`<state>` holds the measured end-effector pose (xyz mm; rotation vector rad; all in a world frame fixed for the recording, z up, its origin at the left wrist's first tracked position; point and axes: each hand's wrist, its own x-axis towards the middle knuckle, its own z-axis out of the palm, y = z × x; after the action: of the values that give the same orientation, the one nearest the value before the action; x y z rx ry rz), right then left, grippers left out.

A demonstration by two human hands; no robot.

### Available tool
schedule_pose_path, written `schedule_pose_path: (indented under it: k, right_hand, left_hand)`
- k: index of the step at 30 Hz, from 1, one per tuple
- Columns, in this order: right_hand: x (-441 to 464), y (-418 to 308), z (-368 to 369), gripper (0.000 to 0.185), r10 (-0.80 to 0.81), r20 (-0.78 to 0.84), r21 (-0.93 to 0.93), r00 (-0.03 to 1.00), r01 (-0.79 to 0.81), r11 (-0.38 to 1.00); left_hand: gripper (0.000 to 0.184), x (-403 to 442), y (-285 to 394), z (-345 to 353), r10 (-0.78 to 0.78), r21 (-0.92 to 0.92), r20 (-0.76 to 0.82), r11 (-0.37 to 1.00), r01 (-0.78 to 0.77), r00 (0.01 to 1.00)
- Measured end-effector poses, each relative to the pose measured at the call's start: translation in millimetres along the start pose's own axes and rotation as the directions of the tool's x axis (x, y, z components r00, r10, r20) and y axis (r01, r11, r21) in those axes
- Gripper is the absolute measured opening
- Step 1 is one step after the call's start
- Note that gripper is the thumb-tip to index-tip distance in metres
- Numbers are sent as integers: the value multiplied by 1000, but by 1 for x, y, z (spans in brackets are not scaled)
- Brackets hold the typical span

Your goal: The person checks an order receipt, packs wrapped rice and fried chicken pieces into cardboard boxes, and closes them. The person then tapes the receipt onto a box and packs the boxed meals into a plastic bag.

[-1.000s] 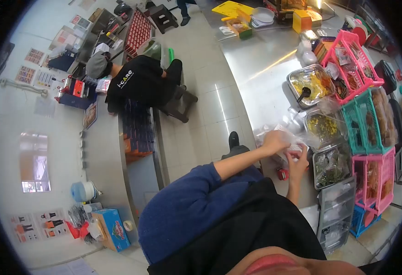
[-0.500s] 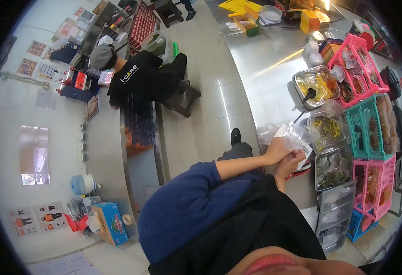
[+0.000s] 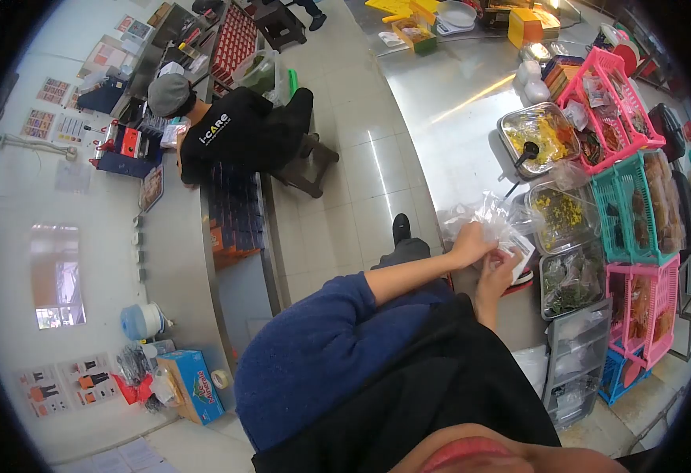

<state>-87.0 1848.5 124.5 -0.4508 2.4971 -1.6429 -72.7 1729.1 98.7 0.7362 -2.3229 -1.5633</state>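
My left hand (image 3: 471, 245) and my right hand (image 3: 498, 272) are close together over the steel counter's near edge, both closed on a clear plastic bag (image 3: 494, 210). The bag is crumpled, and its upper part stands up beyond my fingers. A white printed label or packet (image 3: 521, 249) shows beside my right fingers; whether it is in the bag I cannot tell. Beneath my hands a red and black object (image 3: 519, 282) is partly hidden. Right of them stand a tray of yellow bits (image 3: 558, 219) and a tray of dark green leaves (image 3: 573, 285) in plastic.
A tray of yellow and orange food (image 3: 547, 134) holds a black ladle (image 3: 528, 152). Pink (image 3: 637, 134) and teal baskets (image 3: 628, 209) line the counter's far side. A co-worker (image 3: 239, 134) in black sits on a stool at the left shelving. A weighing scale (image 3: 454, 17) stands farther up.
The view has shifted slightly. Both hands stay on the plastic bag, the fingers have changed position, and the bag's upper part stands up more.
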Motion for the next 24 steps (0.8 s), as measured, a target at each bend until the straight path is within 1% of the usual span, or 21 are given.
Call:
schedule_pose_path:
  k: [1,2,3,4,5,6,7,8,9,10,11,12,13,14,15,16,18,19,21,22,24]
  right_hand:
    - [-2,3,2,52,-195,42,-199,980,200,959]
    - [-1,7,0,52,-197,46,-200,979,202,959]
    - [2,6,-4,52,-118,39,-137,992,122,983]
    - [4,7,-8,52,-34,36,-74,999,37,997]
    - [7,14,-11,52,-32,39,-74,999,34,997]
    - [14,23,-16,54,62,37,97,997,-66,993]
    - [20,29,-20,56,155,50,264,987,-163,951]
    - [25,34,-20,56,160,46,263,986,-166,950]
    - [30,37,-19,58,197,79,408,977,-212,888]
    - [34,37,-17,59,235,107,540,966,-255,802]
    - [39,39,-15,62,285,131,582,950,-306,753]
    - [43,48,-9,64,349,105,557,931,-346,755]
    - [44,34,-10,62,367,92,543,926,-355,761]
    - [45,34,-9,62,368,73,535,927,-348,770]
    - [45,34,-8,63,348,74,569,935,-326,755]
    - [45,35,-8,60,352,37,505,935,-322,801]
    - [41,28,-16,58,321,83,522,943,-315,793]
    - [39,31,-18,58,343,48,518,938,-317,794]
    - [36,33,-21,58,357,146,504,922,-380,775]
    - [35,32,-22,58,371,132,506,919,-384,772]
    - [36,30,-23,60,353,141,464,925,-377,802]
  left_hand:
    - [26,1,1,-1,0,-1,-1,1000,0,1000]
    - [25,1,2,-2,-26,40,40,999,24,999]
    - [26,1,3,-4,-55,82,80,995,49,995]
    - [26,0,1,-5,-60,82,78,995,53,995]
    - [27,0,-2,-6,23,61,61,998,-27,998]
    - [28,1,-3,-6,109,42,43,993,-110,993]
    - [28,2,0,-8,108,41,45,993,-110,993]
    - [31,2,3,-11,97,-51,30,994,-96,995]
    - [33,1,4,-14,83,-142,23,987,-79,996]
    - [33,2,0,-15,82,-146,45,986,-75,996]
    - [32,4,-4,-15,106,-149,4,983,-105,994]
    - [31,3,-7,-11,129,-163,-14,978,-129,992]
    - [30,1,5,-19,-10,-164,99,986,26,995]
    - [30,3,17,-28,-144,-142,219,974,178,965]
    - [30,11,-13,-14,-195,-186,275,950,251,942]
    - [28,9,-2,-18,-214,-233,275,931,281,937]
    - [23,11,5,-21,-240,-268,271,911,313,932]
    - [23,14,4,-21,-233,-263,311,911,319,921]
    - [18,18,5,-23,-223,-342,338,876,340,914]
    - [18,17,9,-24,-223,-335,356,876,347,908]
    - [20,18,18,-26,-292,-337,328,852,400,898]
